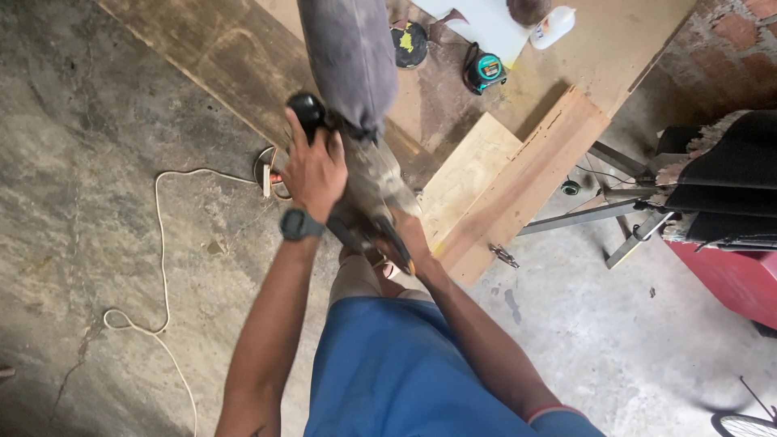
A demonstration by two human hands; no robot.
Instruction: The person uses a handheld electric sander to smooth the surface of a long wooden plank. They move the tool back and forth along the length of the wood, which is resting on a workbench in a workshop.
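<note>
Looking down from the head camera, the person's got a power tool, a sander [368,182] by the look of it, with a grey dust bag [350,57] sticking up toward the camera. Its long axis runs from the black knob [306,109] at upper left down to the rear handle at lower right, near the person's knees, with the knob end pointing away from the body. It sits at the near edge of the dark wooden board [218,57]. The left hand [314,168], watch [301,224] on the wrist, is curled around that front knob. The right hand [405,235] is wrapped around the rear handle, fingers mostly hidden. A white cord [162,243] snakes over the concrete floor [73,162] to the left. A tape measure [487,70] and a white bottle [553,26] lie further up the bench.
</note>
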